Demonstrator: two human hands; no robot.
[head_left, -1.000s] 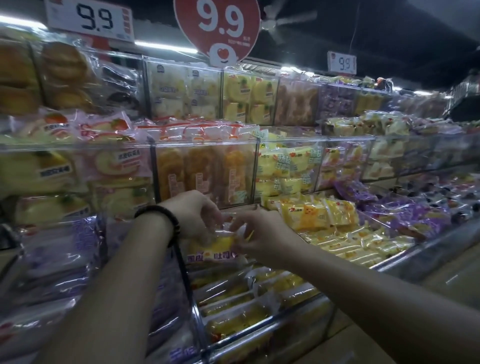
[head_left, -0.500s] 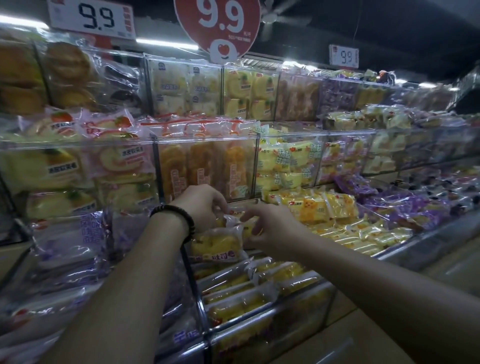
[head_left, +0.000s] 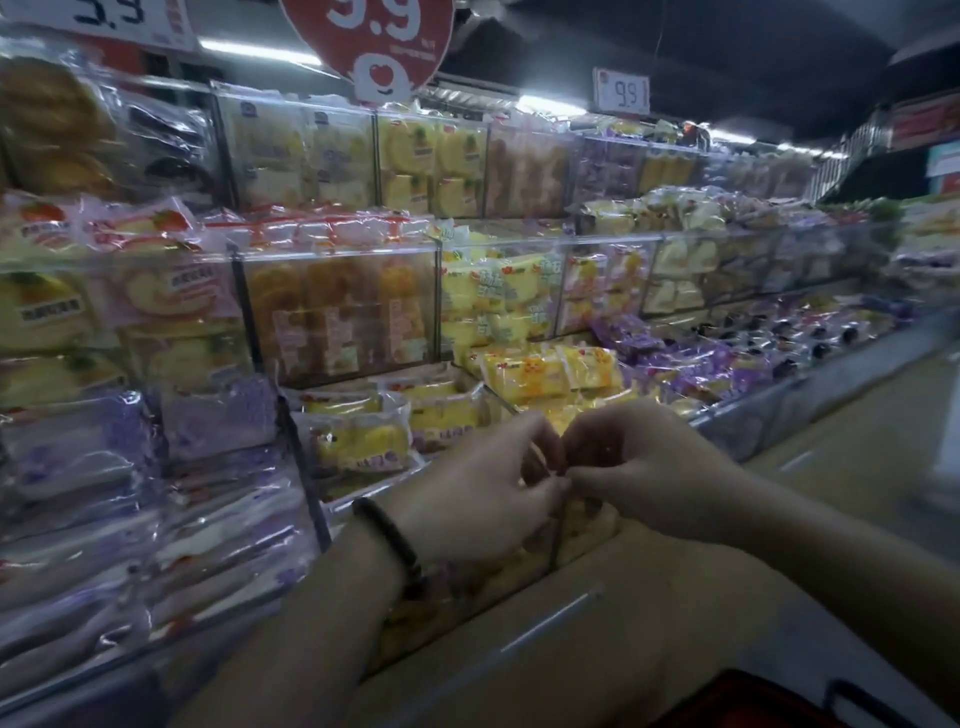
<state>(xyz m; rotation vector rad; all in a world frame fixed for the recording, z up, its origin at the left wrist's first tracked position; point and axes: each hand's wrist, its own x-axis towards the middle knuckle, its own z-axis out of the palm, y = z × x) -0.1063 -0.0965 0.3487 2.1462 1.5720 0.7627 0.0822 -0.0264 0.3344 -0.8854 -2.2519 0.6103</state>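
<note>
The pale packet (head_left: 588, 524) sits just under the two hands, in the front bin of the shelf (head_left: 779, 410). It looks soft and glossy, and the hands and blur hide most of it.

The left hand (head_left: 483, 499) and the right hand (head_left: 644, 467) meet above it. Their fingers are curled and their fingertips touch. I cannot tell whether they pinch the packet's wrapper or anything else.

A black beaded bracelet (head_left: 389, 540) rings the left wrist.

Just left of the hands, puffy yellow cake packets (head_left: 358, 441) in clear, crinkled film stand in a bin, next to a thin dark divider (head_left: 306, 467). Further left, flat purple packets (head_left: 78, 452) lie stacked, their film catching the light.

Behind the hands, bright yellow pillow-shaped packets (head_left: 550, 374) are piled together. Above those, clear plastic boxes hold orange rolls (head_left: 337, 312).

A round red sign (head_left: 369, 31) with white numbers hangs at the top, and a small white price tag (head_left: 621, 93) stands further right.

The rim of a red basket (head_left: 753, 701) shows at the bottom edge, above smooth tan floor (head_left: 857, 467).
</note>
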